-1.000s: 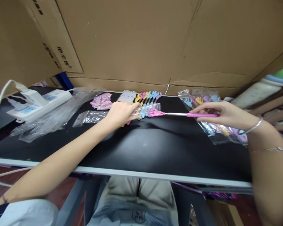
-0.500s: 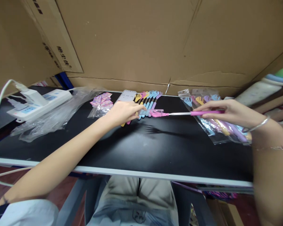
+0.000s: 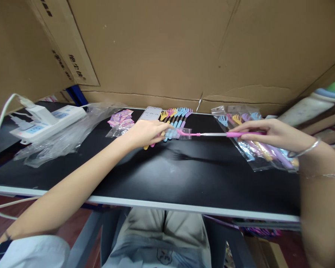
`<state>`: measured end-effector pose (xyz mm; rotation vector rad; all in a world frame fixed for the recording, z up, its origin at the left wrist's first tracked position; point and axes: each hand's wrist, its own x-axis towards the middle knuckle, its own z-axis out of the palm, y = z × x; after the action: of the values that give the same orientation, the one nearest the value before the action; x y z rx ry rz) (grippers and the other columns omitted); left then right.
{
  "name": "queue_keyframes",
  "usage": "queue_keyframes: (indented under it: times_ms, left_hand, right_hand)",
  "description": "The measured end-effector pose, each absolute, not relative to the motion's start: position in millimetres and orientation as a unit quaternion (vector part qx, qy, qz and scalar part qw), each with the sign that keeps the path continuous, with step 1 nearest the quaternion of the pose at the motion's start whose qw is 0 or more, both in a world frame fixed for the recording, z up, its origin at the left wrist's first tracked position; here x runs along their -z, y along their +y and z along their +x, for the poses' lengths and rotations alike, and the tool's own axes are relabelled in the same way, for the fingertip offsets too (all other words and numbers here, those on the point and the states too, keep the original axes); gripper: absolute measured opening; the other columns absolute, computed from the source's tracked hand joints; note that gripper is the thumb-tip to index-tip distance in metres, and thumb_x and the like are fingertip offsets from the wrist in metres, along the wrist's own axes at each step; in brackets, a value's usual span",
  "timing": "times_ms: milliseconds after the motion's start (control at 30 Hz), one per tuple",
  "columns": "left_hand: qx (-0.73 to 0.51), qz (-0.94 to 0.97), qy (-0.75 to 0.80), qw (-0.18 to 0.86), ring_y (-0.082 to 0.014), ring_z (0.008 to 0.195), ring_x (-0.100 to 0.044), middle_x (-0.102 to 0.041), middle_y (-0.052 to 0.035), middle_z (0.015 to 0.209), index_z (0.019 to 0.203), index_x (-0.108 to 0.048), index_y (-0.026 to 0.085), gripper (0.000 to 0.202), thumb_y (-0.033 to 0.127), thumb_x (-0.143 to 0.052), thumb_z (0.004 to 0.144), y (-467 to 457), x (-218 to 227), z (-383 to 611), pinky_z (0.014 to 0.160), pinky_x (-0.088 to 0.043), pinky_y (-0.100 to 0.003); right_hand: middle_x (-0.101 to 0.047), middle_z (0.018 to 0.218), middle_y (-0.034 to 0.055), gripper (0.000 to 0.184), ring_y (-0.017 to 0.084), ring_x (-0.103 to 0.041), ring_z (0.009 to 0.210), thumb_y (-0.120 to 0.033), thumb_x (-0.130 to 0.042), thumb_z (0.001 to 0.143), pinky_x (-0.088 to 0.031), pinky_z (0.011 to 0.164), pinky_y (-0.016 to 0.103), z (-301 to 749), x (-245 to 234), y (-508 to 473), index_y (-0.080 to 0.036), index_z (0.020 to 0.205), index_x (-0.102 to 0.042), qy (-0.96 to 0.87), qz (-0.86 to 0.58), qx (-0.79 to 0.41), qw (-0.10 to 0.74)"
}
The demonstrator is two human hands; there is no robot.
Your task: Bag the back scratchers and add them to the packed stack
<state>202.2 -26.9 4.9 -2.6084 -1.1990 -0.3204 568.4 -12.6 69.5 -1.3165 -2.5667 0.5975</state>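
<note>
My right hand (image 3: pixel 257 132) is closed round the pink handle of a back scratcher (image 3: pixel 214 134), held level above the table with its silver shaft pointing left. Its pink claw end sits inside a small clear plastic sleeve (image 3: pixel 186 134). My left hand (image 3: pixel 150 133) pinches the left end of that sleeve. Behind it, a row of back scratchers (image 3: pixel 177 118) in yellow, pink, blue and purple lies side by side on the table, partly hidden by my left hand. Near my right hand lie clear bags (image 3: pixel 248 149) with more back scratchers in them.
A phone (image 3: pixel 151 113) lies beyond my left hand, next to pink printed cards (image 3: pixel 121 118). At left are crumpled clear plastic (image 3: pixel 64 137) and a white power strip (image 3: pixel 53 121) with cables. Cardboard (image 3: pixel 162 52) walls the back. A white bottle (image 3: pixel 309 106) is at right.
The back scratcher's claw has turned from showing its flat side to nearly edge-on, with the clear sleeve now around it. Both hands have stayed almost in place.
</note>
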Motion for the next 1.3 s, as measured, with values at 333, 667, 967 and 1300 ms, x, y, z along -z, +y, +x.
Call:
queue_keyframes:
  times_ms: [333,667,967,1300]
  left_hand:
    - [0.089,-0.888,-0.427,0.147,-0.0156,0.095,-0.064,-0.069,-0.0018,0.103,0.12,-0.055,0.024,0.034,0.023,-0.048,0.087,-27.1,-1.5,204.8,0.068,-0.041,-0.02]
    - [0.07,-0.884,-0.433,0.164,-0.018,0.099,-0.063,-0.068,-0.0048,0.109,0.123,-0.054,0.022,0.037,0.026,-0.049,0.087,-30.4,0.5,210.5,0.068,-0.044,-0.022]
    - [0.09,-0.891,-0.412,0.166,-0.0199,0.106,-0.061,-0.065,-0.0061,0.118,0.122,-0.054,0.018,0.037,0.021,-0.051,0.086,-34.8,1.6,215.3,0.077,-0.047,-0.025]
    - [0.11,-0.885,-0.413,0.187,-0.0211,0.094,-0.063,-0.067,-0.0086,0.108,0.122,-0.054,0.018,0.041,0.046,-0.045,0.093,-35.6,6.8,218.1,0.069,-0.044,-0.027]
  right_hand:
    - [-0.07,0.102,0.0106,0.045,0.021,-0.061,0.088,-0.05,-0.061,0.082,-0.045,0.075,0.03,568.7,-68.1,-11.8,-0.015,0.109,-0.069,-0.878,-0.429,-0.185,0.106]
    - [-0.071,0.101,0.0127,0.043,0.022,-0.064,0.089,-0.049,-0.064,0.079,-0.047,0.08,0.032,556.5,-58.1,-15.3,-0.013,0.104,-0.07,-0.881,-0.409,-0.174,0.16]
    - [-0.071,0.097,0.0062,0.036,0.023,-0.063,0.083,-0.054,-0.06,0.08,-0.049,0.073,0.036,546.7,-52.0,-17.7,-0.025,0.099,-0.071,-0.878,-0.421,-0.146,0.177]
    - [-0.071,0.097,0.0045,0.03,0.023,-0.065,0.086,-0.048,-0.058,0.084,-0.05,0.079,0.036,528.1,-31.5,-14.6,-0.025,0.099,-0.069,-0.893,-0.383,-0.109,0.207]
